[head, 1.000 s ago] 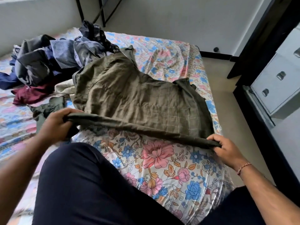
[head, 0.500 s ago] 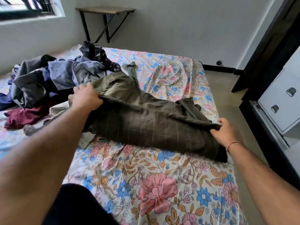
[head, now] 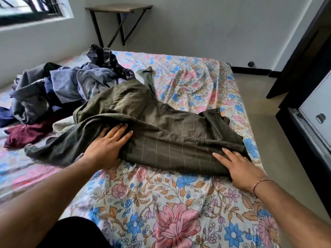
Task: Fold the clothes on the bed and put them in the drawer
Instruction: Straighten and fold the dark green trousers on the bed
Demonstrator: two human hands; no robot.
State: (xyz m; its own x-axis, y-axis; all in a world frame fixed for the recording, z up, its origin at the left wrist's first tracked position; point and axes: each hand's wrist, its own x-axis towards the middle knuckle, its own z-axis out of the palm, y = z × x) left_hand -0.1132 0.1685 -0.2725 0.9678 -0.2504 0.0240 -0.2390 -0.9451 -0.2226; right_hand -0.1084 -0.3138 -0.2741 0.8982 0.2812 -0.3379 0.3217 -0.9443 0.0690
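Observation:
An olive-green checked garment [head: 161, 129] lies folded over on the floral bedsheet [head: 161, 203]. My left hand [head: 107, 145] presses flat on its left part, fingers straight and spread. At the garment's near right edge my right hand [head: 238, 167] lies flat too, fingers straight. A pile of unfolded clothes [head: 59, 90], blue, grey and maroon, sits at the left of the bed. The white drawer unit [head: 320, 111] with metal handles stands at the right edge of view.
A small folding table [head: 120, 9] stands against the far wall. A dark door frame [head: 304, 51] rises at the right, with bare floor [head: 265, 122] between bed and drawers. My dark-trousered knee [head: 71, 233] shows at the bottom.
Both hands have let go of the garment's edge after folding it away from me. They now lie flat on it, the left hand lower and nearer than before.

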